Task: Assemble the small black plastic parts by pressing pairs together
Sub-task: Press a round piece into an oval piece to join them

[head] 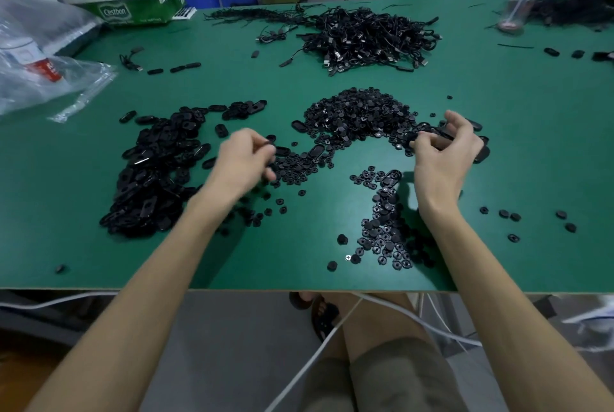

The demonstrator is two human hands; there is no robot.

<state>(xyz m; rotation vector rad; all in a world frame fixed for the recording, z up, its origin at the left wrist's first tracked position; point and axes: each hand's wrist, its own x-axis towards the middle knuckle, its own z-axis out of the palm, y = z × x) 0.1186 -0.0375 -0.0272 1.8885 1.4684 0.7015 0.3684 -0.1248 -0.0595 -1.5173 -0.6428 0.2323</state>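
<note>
On the green table (498,96), with oval parts (156,172) heaped toward the left edge and round parts (358,115) heaped mid-table, I am judging most pairing undone, the left hand (242,162) pinching one small part (266,144), the right hand (445,152) clamping its fingers on an oval piece (443,135).

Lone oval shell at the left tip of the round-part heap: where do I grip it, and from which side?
Probably pinch the oval shell across its short width, from above and the left. It lies flat on the table; bare green borders its left, round parts crowd its right.
</note>
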